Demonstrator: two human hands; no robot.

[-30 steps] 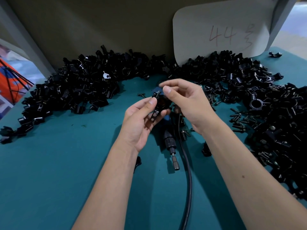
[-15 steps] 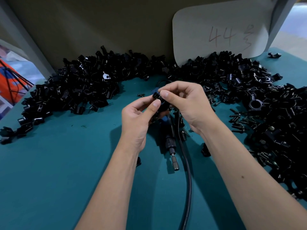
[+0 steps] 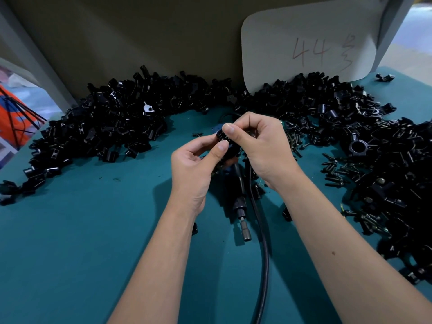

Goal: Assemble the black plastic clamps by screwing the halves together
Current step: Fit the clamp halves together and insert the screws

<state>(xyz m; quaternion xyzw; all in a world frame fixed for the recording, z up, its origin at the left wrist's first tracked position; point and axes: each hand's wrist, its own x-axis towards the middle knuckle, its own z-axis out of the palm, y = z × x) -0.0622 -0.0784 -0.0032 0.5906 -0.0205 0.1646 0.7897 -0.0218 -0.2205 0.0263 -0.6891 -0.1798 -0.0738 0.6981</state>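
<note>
A small black plastic clamp (image 3: 225, 142) is held above the teal table, between both hands. My left hand (image 3: 194, 164) pinches it from below with thumb and fingers. My right hand (image 3: 261, 146) pinches its top with thumb and forefinger, the other fingers curled. Most of the clamp is hidden by the fingers. A powered screwdriver (image 3: 239, 202) with a metal bit lies on the table under the hands, its black cable (image 3: 263, 253) running toward me.
Large heaps of black clamp halves lie at the back left (image 3: 112, 122) and along the right (image 3: 385, 160). Loose black screws (image 3: 336, 171) are scattered right of my right hand. A white card (image 3: 308, 40) marked 44 leans on the back wall.
Both hands have shifted slightly left and closed in around the clamp. The clamp has turned, so less of it shows between the fingers.
</note>
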